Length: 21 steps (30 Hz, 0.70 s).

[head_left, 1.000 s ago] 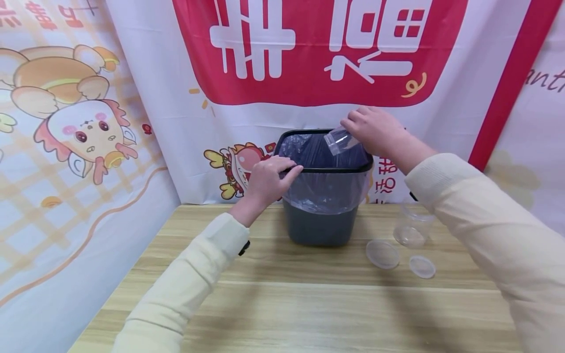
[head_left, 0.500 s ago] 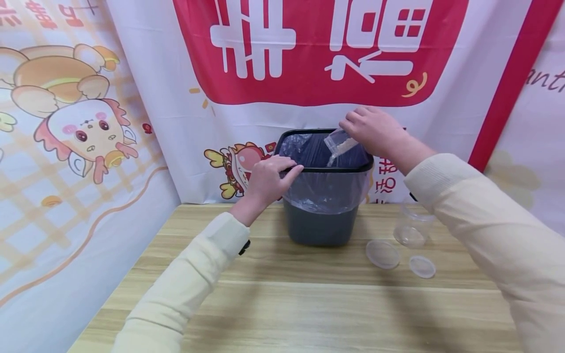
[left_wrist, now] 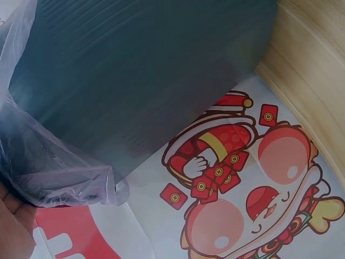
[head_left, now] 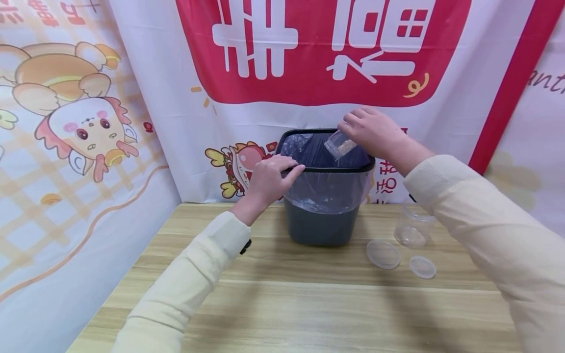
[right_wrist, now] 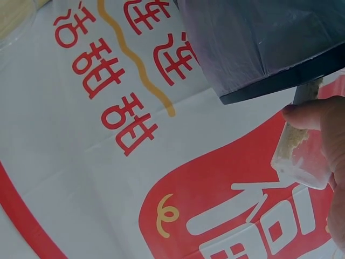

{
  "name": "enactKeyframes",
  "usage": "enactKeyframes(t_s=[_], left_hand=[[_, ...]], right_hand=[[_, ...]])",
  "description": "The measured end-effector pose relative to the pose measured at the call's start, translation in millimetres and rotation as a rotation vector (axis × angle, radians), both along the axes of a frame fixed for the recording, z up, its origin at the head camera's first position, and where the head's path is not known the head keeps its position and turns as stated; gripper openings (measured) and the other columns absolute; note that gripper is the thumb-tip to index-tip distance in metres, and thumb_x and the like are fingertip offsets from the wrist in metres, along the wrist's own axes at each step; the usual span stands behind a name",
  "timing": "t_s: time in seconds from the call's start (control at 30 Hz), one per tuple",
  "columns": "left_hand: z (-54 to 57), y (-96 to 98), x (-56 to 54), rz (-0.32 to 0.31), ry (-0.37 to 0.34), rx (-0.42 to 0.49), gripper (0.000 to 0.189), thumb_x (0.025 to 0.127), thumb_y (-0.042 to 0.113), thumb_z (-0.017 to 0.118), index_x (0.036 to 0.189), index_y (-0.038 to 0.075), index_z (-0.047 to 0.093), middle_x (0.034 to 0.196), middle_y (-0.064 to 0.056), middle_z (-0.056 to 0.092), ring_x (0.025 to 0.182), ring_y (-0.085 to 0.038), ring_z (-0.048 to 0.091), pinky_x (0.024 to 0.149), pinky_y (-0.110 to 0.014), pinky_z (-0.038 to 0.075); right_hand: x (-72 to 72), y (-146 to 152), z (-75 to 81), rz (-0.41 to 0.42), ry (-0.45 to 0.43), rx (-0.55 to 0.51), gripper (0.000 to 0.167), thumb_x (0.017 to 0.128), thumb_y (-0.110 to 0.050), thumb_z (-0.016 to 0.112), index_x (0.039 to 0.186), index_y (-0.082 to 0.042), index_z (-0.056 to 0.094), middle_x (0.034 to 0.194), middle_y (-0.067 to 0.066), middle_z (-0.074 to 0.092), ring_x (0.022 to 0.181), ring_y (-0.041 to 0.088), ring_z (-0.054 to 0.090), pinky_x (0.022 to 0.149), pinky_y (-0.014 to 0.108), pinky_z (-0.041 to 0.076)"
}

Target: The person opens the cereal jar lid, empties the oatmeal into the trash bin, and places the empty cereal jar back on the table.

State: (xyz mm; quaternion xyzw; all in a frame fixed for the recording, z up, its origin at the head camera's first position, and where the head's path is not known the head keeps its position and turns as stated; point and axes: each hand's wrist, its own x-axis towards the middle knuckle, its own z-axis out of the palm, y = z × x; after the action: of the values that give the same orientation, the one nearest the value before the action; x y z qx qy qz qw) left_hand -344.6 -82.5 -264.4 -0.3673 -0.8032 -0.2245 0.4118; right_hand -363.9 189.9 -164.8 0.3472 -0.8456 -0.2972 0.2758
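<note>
A dark grey trash can [head_left: 322,228] with a black rim and a clear bag liner [head_left: 326,193] stands at the back of the table. My left hand [head_left: 272,179] grips the near left part of its rim; in the left wrist view only a bit of that hand [left_wrist: 16,232] shows. Over the can's right side my right hand [head_left: 372,130] holds a small clear plastic cup [head_left: 339,145], tilted with its mouth down toward the liner. Pale, grain-like stuff lies along the cup's inside, seen also through the cup [right_wrist: 302,156] in the right wrist view.
Right of the can, a larger clear tub [head_left: 412,230] stands on the wooden table [head_left: 309,314]. Before it lie a bigger round lid [head_left: 383,254] and a smaller one [head_left: 423,267]. Printed cloth [head_left: 260,117] hangs close behind the can.
Pale grains have come down toward the mouth of the tilted cup, and some were falling from it half a second ago. Both hands have stayed nearly in place.
</note>
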Motion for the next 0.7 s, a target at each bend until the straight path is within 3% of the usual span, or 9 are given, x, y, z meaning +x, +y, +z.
enactKeyframes(t_s=[0.7], left_hand=[[1.4, 0.7, 2.4, 0.019, -0.033, -0.002, 0.022, 0.092, 0.027, 0.068, 0.097, 0.008, 0.078, 0.093, -0.004, 0.074, 0.084, -0.017, 0.068, 0.074, -0.030, 0.055]], right_hand=[[0.4, -3.0, -4.1, 0.028, 0.083, 0.114, 0.083, 0.063, -0.004, 0.089, 0.136, -0.004, 0.050, 0.133, 0.023, 0.050, 0.125, 0.040, 0.044, 0.107, 0.047, 0.036]])
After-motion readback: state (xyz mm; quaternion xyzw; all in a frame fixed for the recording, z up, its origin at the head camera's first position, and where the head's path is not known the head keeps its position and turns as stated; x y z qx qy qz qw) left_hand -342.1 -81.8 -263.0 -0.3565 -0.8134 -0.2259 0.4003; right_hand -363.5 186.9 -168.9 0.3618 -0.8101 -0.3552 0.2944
